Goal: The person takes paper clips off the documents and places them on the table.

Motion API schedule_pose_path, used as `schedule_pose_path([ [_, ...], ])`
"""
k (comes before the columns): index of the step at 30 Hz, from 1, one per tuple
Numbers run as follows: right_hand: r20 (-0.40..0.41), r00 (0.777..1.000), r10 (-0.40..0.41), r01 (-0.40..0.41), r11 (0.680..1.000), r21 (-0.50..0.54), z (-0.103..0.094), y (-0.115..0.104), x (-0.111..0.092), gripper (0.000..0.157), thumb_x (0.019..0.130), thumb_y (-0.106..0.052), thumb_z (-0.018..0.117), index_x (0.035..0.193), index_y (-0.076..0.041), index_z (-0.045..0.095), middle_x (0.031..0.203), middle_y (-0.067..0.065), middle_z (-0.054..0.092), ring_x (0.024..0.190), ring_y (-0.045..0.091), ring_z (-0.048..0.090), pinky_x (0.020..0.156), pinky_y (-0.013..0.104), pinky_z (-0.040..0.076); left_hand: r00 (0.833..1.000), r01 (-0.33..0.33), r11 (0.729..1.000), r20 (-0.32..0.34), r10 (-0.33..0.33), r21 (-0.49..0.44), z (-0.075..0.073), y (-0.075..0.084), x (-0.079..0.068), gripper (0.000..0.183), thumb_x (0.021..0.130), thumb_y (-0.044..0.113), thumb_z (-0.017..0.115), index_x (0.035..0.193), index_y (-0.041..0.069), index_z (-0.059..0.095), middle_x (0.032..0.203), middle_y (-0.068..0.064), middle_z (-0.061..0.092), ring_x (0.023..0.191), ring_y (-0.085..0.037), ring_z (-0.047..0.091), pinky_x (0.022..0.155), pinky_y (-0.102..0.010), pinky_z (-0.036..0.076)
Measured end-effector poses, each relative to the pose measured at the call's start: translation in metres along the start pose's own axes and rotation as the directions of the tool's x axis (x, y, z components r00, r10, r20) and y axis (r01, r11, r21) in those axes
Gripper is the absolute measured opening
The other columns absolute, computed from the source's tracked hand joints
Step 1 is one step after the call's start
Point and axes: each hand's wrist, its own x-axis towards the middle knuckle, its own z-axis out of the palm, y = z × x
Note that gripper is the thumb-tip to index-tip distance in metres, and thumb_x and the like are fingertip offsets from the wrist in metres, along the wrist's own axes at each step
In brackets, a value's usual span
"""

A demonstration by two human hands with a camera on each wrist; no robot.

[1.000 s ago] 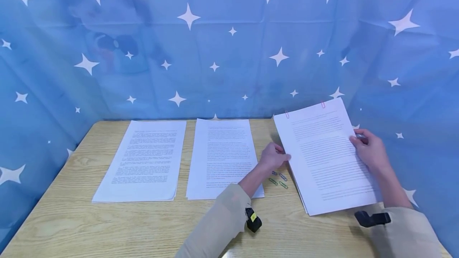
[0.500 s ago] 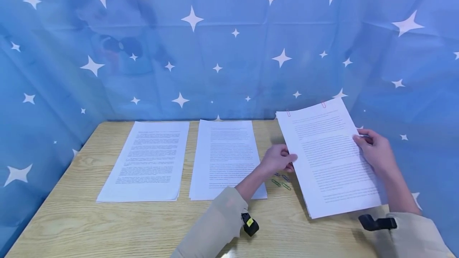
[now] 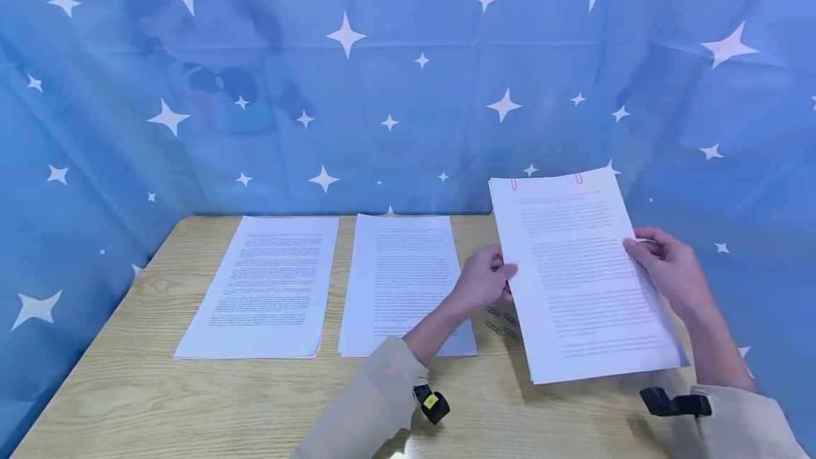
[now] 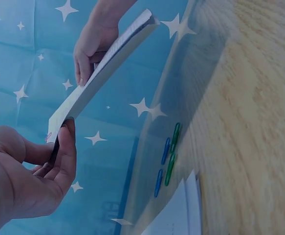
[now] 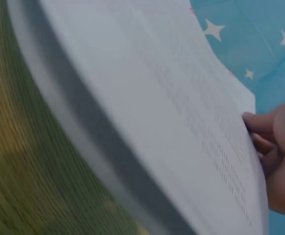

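In the head view both hands hold up a stack of printed paper (image 3: 586,275), tilted above the right side of the table. Two pink paper clips (image 3: 579,177) sit along its top edge. My left hand (image 3: 481,278) pinches the left edge, thumb in front and fingers behind; the left wrist view shows this hand (image 4: 39,171) from the side. At the opposite edge my right hand (image 3: 672,268) grips the sheets, its thumb on the printed face. The right wrist view has the paper (image 5: 157,112) bowed, with my right hand (image 5: 279,156) at its edge.
Several loose paper clips, blue ones (image 3: 510,318) and green ones (image 3: 493,326), lie on the wooden table (image 3: 255,402) below my left hand. Two other printed stacks lie flat, one at left (image 3: 255,289) and one mid-table (image 3: 408,282). A blue starry curtain (image 3: 382,147) hangs behind.
The held stack has been raised slightly and turned a little more upright, its lower end shifting left. My left hand has moved slightly up and left with it. Both hands keep their hold.
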Motion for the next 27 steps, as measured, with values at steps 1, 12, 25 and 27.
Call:
schedule_pose_path([
  [1,0.007,1.000,-0.009,0.009,1.000,0.012,0.000,0.000,0.000,0.051,0.103,-0.032,0.059,0.135,0.006,0.050,0.089,-0.024,0.061,0.076,-0.001,0.058,0.065,0.015,0.044,1.000,-0.005,1.000,0.002,0.005,0.004,-0.003,0.001,-0.001,0.007,0.103,0.004,0.057,0.105,-0.001,0.063,0.078,-0.003,0.068,0.060,-0.020,0.063,0.071,-0.049,0.058],
  [12,0.220,0.971,-0.094,0.093,0.996,0.016,0.009,-0.013,-0.002,0.035,0.104,-0.030,0.059,0.119,0.002,0.055,0.063,0.006,0.053,0.057,0.023,0.052,0.055,0.031,0.041,0.999,-0.050,0.987,0.023,0.047,0.152,-0.045,0.010,-0.010,0.007,0.102,0.004,0.058,0.095,0.002,0.061,0.057,-0.003,0.053,0.062,-0.039,0.065,0.053,-0.030,0.051],
  [25,0.399,0.878,-0.265,0.196,0.959,0.207,0.031,-0.028,0.001,0.014,0.105,-0.013,0.057,0.109,0.000,0.054,0.056,0.011,0.044,0.043,0.027,0.041,0.044,0.039,0.034,0.997,-0.010,0.971,0.079,-0.009,0.240,-0.088,0.017,-0.028,0.022,0.102,0.008,0.060,0.084,0.003,0.049,0.057,-0.007,0.050,0.072,-0.050,0.066,0.076,-0.054,0.055],
  [27,0.405,0.875,-0.263,0.197,0.960,0.199,0.035,-0.031,0.002,0.016,0.105,-0.016,0.058,0.107,-0.001,0.054,0.057,0.012,0.045,0.044,0.027,0.042,0.045,0.039,0.035,0.997,-0.009,0.970,0.079,-0.011,0.241,-0.093,0.017,-0.030,0.023,0.102,0.007,0.060,0.083,0.002,0.049,0.058,-0.007,0.050,0.072,-0.050,0.066,0.076,-0.055,0.055],
])
